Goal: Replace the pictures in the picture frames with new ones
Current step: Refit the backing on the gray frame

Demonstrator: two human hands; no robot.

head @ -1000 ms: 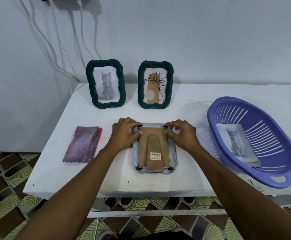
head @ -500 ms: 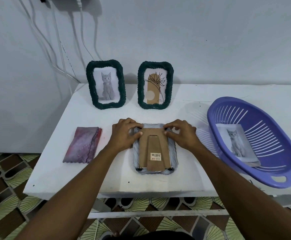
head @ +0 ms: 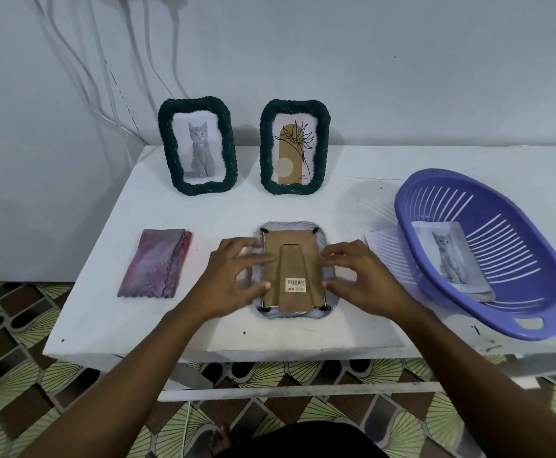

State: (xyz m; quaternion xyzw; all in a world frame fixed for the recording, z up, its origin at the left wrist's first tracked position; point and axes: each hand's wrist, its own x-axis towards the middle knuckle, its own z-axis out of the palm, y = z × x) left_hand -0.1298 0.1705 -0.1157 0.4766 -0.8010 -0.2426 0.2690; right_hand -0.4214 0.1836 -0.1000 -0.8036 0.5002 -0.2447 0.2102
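A pale blue picture frame [head: 294,228] lies face down at the table's front middle, its brown cardboard back [head: 292,256] and folded stand facing up. My left hand [head: 233,279] rests along its left side and my right hand [head: 359,279] along its right side, fingers spread, thumbs near the lower edge of the back. Two dark green frames stand at the back: the left one [head: 198,150] shows a grey cat, the right one [head: 295,147] a plant drawing. A loose cat picture [head: 448,259] lies in the purple basket [head: 534,312].
A folded pink-purple cloth [head: 156,262] lies left of the face-down frame. The white table [head: 138,325] ends just in front of my hands, with patterned floor tiles below. White cables [head: 104,77] hang down the wall at the back left.
Both hands have slid from the top corners of the face-down frame down along its sides toward its lower half. The top clips now show. The frame itself has not moved.
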